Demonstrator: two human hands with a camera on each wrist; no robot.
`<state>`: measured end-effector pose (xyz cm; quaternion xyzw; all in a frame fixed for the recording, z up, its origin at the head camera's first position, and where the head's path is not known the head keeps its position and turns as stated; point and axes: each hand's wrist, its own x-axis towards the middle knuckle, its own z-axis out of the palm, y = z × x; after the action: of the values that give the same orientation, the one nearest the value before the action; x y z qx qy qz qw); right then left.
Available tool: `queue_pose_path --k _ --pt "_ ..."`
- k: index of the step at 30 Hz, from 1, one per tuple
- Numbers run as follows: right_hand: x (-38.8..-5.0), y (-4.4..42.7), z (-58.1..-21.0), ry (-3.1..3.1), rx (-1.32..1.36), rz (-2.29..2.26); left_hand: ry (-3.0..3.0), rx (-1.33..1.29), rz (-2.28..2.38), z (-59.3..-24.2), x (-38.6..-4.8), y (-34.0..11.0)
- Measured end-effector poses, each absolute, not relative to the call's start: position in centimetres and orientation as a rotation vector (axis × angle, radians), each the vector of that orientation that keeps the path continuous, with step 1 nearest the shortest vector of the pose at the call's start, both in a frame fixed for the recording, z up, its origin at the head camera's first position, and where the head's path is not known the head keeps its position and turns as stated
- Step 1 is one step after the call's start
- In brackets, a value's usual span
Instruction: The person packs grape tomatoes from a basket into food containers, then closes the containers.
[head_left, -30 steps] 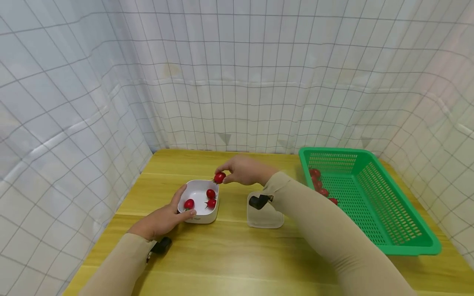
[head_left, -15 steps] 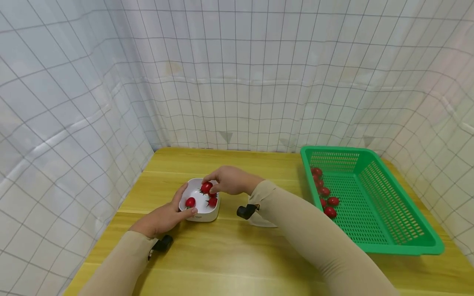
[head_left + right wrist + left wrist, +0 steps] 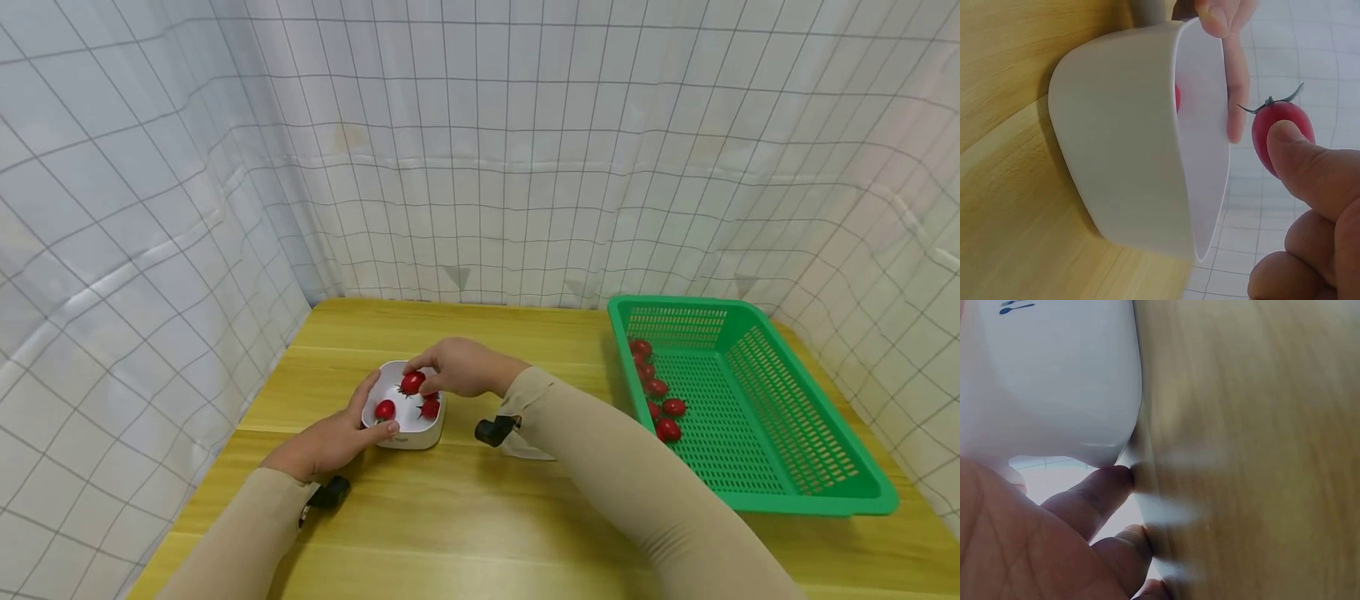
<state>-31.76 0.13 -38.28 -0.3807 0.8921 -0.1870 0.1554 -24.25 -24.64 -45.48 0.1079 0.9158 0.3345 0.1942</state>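
In the head view, the right hand (image 3: 467,367) holds a cherry tomato (image 3: 412,382) by its fingertips over the opening of a white rounded-square container (image 3: 418,439); the tomato's leafy stem end faces left and near. Inside, one loose tomato (image 3: 385,410) lies at the near left, and another (image 3: 431,408) sits by the right wall with part of a third visible just beyond it. The left hand (image 3: 322,442) grips the container from the left, its thumb over the near rim. A translucent flat piece (image 3: 528,450), mostly covered by the right forearm, lies on the wooden counter (image 3: 450,533) to the right, and a green basket (image 3: 787,505) with tomatoes (image 3: 673,407) along its left side stands farther right. The left-wrist view shows the container's wall with a fork-and-spoon print (image 3: 1017,307), and the left hand's fingers spread on the counter beside its base. In the right-wrist view, the thumb presses the held tomato, which is above the rim and clear of it; its long axis runs roughly left to right, stem end with its thin green sepals toward the left hand.
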Motion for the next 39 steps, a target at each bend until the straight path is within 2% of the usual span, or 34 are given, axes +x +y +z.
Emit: queue_pose_path --k 16,29,34,39 --pt "-31.4 -0.5 -38.3 2.51 -1.086 -0.57 2.574 0.3 0.929 -45.3 -24.2 -24.5" --pt "-31.2 -0.5 -37.9 2.485 -1.19 -0.558 2.569 0.323 0.941 -45.3 -24.2 -24.4" --pt "-31.4 0.2 -36.4 2.496 -1.16 -0.6 2.561 0.302 0.937 -45.2 -24.1 -24.3" --pt "-31.6 1.8 -33.4 2.556 -1.094 -0.675 2.547 0.299 0.973 -45.2 -24.1 -24.5"
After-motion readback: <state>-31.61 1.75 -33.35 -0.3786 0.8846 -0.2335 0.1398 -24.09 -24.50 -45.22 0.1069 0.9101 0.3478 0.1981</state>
